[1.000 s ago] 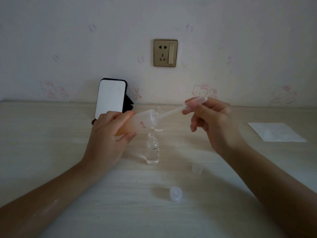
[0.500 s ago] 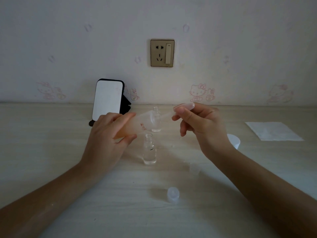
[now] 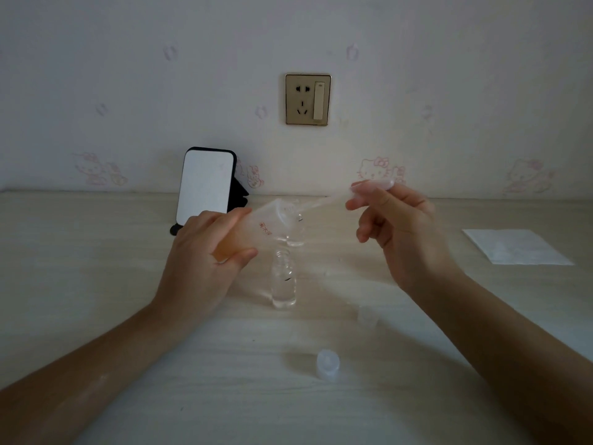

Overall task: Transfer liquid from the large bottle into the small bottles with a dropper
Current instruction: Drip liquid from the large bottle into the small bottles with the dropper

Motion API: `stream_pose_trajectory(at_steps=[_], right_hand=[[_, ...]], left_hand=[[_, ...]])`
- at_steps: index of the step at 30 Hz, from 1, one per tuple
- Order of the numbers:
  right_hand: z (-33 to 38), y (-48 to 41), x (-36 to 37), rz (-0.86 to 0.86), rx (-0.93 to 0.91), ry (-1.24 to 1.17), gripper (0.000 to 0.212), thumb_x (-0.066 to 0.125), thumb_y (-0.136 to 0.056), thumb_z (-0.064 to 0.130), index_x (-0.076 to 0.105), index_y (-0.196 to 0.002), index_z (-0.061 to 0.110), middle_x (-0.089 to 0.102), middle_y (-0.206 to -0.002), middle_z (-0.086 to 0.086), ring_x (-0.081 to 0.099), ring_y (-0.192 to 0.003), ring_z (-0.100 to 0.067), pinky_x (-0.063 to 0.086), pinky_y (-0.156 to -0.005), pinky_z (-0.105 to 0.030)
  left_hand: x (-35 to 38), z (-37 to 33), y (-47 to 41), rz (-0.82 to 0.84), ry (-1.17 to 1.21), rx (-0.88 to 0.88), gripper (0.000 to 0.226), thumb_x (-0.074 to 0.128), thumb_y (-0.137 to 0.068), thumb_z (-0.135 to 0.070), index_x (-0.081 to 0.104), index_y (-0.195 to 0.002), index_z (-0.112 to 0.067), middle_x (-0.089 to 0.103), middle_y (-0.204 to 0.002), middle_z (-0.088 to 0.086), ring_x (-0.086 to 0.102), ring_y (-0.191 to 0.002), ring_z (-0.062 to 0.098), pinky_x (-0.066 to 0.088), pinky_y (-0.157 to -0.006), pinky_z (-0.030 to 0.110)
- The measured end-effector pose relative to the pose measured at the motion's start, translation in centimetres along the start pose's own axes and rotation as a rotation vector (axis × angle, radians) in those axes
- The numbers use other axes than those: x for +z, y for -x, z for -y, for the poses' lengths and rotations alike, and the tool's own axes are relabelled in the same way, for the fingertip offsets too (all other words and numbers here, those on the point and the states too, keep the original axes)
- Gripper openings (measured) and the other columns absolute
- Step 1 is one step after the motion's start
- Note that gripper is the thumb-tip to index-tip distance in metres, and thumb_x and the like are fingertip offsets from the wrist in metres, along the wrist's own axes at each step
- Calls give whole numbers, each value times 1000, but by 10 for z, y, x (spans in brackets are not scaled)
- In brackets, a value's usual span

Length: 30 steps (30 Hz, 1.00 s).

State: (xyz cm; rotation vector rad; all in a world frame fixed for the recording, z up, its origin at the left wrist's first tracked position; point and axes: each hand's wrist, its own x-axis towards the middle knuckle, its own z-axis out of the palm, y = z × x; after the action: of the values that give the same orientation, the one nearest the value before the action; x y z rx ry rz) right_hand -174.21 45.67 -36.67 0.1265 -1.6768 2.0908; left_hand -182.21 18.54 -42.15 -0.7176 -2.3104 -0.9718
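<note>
- The right hand has drawn back, its fingers pinching the dropper bulb.
- The left hand grips the tilted large bottle.
- A small bottle stands on the bench, between both hands.

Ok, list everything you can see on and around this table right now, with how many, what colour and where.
Large bottle: 1, translucent with orange liquid, tilted in the left hand.
Dropper: 1, clear, in the right hand, tip at the large bottle's mouth.
Small bottles: 2, clear glass; one open at table centre, one behind it, partly hidden.
Caps: 2, translucent; one near the front edge, one right of the centre bottle.
Phone on stand: 1, black, back left.
Tissue: 1, white, far right.
Wall socket: 1, gold, wall above.
Table: 1, pale wood.
Left hand: 1, gripping the large bottle.
Right hand: 1, pinching the dropper bulb.
</note>
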Motion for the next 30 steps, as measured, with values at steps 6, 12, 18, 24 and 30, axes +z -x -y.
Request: stream_pose_trajectory(at_steps=[6,12,18,24,30], right_hand=[[20,-12,-17,-176,36,-182,13,71,-91,14,76,-79,17,69,-77,-5,51,-52,-11,46,-50,-23],[22,-14,-20,-201,45,-189,14,66,-94,15,72,-81,15,68,-76,-5,49,-52,-11,44,-50,-22],[18,-13,-19,-189,46,-173,19,60,-98,13,72,-83,13,70,-76,-7,51,-52,-12,44,-50,-23],[18,-15,-23,-212,55,-192,17,58,-100,15,67,-86,11,70,-73,-6,50,-52,-12,44,-50,-24],[19,-16,-26,-225,51,-206,21,57,-101,16,64,-82,11,67,-71,-6,49,-52,-12,43,-50,-25]], left_hand=[[-3,5,-2,-40,208,-176,40,75,-80,-45,66,-119,-37,70,-98,-13,64,-91,8,54,-81,37],[-2,10,-4,-40,352,-302,45,77,-75,-53,68,-117,-39,77,-99,-18,74,-82,3,55,-68,23],[2,13,-5,9,391,-324,51,79,-73,-52,65,-119,-33,77,-102,-23,75,-88,0,52,-65,11],[-11,8,-3,-293,460,-200,34,70,-87,-48,53,-116,-39,62,-113,-19,62,-100,2,49,-81,24],[-21,-19,10,-92,411,120,9,63,-97,-34,59,-104,-30,69,-96,-10,66,-90,12,50,-84,24]])
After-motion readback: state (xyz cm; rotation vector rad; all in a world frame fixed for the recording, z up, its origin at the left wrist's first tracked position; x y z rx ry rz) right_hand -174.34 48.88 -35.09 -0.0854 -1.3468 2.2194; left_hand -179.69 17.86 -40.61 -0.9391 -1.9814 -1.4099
